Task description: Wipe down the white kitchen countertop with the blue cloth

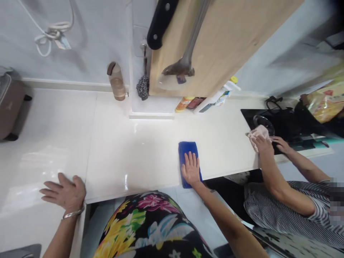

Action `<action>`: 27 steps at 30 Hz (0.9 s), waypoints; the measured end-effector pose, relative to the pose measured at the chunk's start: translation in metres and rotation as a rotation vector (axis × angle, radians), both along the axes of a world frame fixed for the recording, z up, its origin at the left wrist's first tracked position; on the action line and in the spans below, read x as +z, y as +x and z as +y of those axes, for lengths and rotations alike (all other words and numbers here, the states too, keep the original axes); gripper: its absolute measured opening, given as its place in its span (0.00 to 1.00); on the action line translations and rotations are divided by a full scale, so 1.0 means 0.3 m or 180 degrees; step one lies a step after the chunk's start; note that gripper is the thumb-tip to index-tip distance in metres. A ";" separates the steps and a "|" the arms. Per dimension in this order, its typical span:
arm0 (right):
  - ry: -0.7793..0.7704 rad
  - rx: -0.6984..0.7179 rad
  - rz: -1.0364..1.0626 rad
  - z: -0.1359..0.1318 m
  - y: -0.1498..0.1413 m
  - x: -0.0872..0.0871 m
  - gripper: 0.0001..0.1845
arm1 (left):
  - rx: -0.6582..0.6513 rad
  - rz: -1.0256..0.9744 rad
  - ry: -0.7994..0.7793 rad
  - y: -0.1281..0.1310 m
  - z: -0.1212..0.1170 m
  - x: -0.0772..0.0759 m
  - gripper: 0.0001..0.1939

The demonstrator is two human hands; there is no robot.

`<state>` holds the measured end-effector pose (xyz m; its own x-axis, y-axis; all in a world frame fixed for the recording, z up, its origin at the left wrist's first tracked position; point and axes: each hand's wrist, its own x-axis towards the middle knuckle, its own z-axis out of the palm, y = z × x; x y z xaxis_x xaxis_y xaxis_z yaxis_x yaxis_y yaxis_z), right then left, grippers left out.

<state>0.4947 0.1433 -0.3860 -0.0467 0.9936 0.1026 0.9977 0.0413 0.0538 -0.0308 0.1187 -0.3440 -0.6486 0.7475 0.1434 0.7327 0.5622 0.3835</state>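
Note:
My right hand [191, 169] lies flat, fingers spread, on a folded blue cloth [186, 150] near the front edge of the white countertop [139, 143]. My left hand [63, 193] rests open and flat on the countertop at the left, with a metal bangle at the wrist and nothing in it. At the right a second person in a striped shirt presses a pink cloth [258, 133] with both hands against the edge of a black stove top [285, 125].
A brown bottle [117, 81], a steel scourer [142, 87] and sauce bottles [188, 103] stand along the back wall. A wooden board [228, 39], a black-handled knife and a metal utensil hang above. A dark appliance [9, 107] sits far left. Bags lie beyond the stove.

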 end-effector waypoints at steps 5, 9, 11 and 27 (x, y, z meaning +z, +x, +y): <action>-0.0021 0.0050 0.0088 -0.009 -0.191 0.019 0.36 | -0.0011 -0.0012 0.0119 -0.015 -0.013 -0.018 0.34; 0.0006 -0.0017 0.0121 -0.003 -0.345 0.027 0.36 | -0.0039 0.0001 0.0082 -0.018 -0.019 -0.018 0.33; 0.0008 -0.0037 0.0136 0.005 -0.415 0.033 0.37 | -0.0045 0.0027 0.0051 -0.019 -0.022 -0.020 0.33; -0.0053 0.0104 0.0130 0.166 -0.826 0.068 0.36 | -0.0918 -0.0077 0.0168 -0.032 -0.045 -0.039 0.28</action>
